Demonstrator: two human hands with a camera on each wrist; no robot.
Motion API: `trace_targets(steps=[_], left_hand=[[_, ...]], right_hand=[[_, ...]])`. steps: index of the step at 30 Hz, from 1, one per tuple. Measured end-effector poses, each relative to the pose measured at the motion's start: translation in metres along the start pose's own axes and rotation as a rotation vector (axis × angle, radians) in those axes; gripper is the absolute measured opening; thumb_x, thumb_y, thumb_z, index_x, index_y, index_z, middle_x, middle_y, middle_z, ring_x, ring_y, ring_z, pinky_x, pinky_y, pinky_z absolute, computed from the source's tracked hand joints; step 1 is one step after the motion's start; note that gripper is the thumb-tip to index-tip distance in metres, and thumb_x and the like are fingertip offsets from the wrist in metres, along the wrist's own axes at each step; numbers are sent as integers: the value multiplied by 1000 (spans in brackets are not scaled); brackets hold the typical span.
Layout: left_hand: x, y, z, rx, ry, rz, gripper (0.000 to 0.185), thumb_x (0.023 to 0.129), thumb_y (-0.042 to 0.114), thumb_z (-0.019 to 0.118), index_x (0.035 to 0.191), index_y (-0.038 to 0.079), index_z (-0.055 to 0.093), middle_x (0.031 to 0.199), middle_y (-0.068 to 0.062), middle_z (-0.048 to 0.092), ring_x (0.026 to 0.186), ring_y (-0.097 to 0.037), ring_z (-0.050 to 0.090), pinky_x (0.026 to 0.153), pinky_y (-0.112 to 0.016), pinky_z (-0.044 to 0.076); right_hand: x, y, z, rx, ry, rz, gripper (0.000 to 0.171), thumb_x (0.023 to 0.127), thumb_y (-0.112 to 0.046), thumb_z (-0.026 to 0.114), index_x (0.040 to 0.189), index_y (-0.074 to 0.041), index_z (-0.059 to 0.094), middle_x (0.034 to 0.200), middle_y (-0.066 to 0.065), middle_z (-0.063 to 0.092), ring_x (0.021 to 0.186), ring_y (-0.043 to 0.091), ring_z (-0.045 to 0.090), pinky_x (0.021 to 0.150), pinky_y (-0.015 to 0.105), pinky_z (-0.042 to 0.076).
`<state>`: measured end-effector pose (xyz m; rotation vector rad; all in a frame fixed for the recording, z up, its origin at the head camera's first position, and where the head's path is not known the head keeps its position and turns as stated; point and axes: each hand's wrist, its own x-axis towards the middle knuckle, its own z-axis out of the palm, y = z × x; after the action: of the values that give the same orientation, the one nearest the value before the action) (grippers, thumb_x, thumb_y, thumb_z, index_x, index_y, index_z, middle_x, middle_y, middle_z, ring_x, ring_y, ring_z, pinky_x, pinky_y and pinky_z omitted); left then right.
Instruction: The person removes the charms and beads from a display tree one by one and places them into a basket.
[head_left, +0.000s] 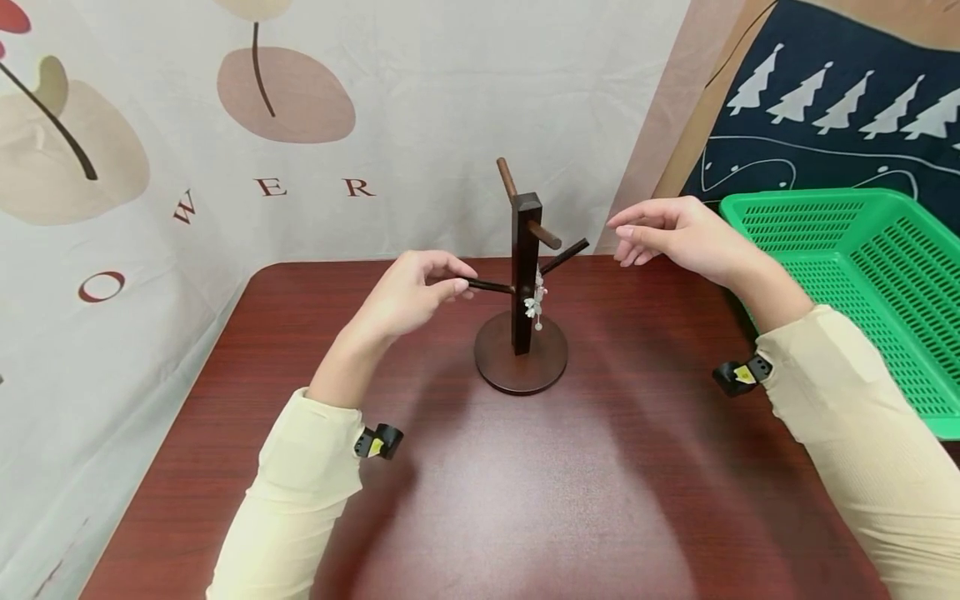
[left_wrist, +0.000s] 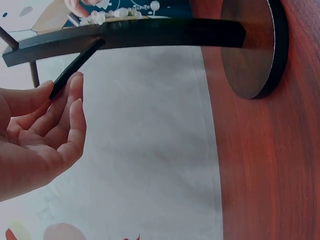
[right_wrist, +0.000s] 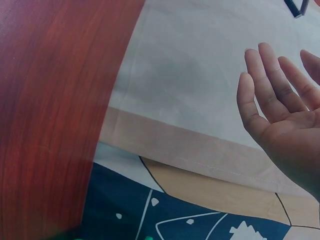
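Observation:
A dark wooden jewelry stand (head_left: 524, 275) with several pegs stands upright on its round base (head_left: 495, 367). My left hand (head_left: 408, 296) pinches the end of its lower left peg (left_wrist: 72, 70) between thumb and fingers. A string of white, flower-like beads (head_left: 534, 302) hangs by the post on the right peg (head_left: 566, 255); in the left wrist view the beads (left_wrist: 120, 13) lie along the post's far side. To the right of that peg, my right hand (head_left: 678, 233) hovers apart from it. Its fingers (right_wrist: 272, 92) are loosely extended and hold nothing.
A green plastic basket (head_left: 817, 250) is at the right, beside my right forearm. The stand rests on a reddish-brown table (head_left: 420, 500). Behind it hangs a pale printed cloth (head_left: 450, 125), with a dark blue tree-patterned cloth (head_left: 750, 158) at the upper right.

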<state>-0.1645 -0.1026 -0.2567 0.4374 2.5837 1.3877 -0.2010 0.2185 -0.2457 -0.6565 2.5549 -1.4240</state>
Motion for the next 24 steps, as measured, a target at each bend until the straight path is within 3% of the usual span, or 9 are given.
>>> trace_targets(steps=[13, 24], left_hand=[[9, -3, -5, -24, -19, 3, 16, 91, 3, 53, 103, -2, 64, 88, -13, 66, 85, -19, 62, 77, -31, 48], [8, -5, -2, -57, 63, -23, 18, 89, 3, 57, 105, -1, 64, 89, -15, 65, 80, -16, 61, 73, -28, 48]], right_hand=[[0, 6, 11, 3, -25, -28, 27, 92, -7, 53, 116, 5, 57, 85, 15, 66, 74, 19, 63, 69, 28, 51], [1, 10, 30, 7, -65, -15, 27, 89, -10, 59, 113, 3, 60, 86, 17, 66, 75, 21, 63, 70, 30, 51]])
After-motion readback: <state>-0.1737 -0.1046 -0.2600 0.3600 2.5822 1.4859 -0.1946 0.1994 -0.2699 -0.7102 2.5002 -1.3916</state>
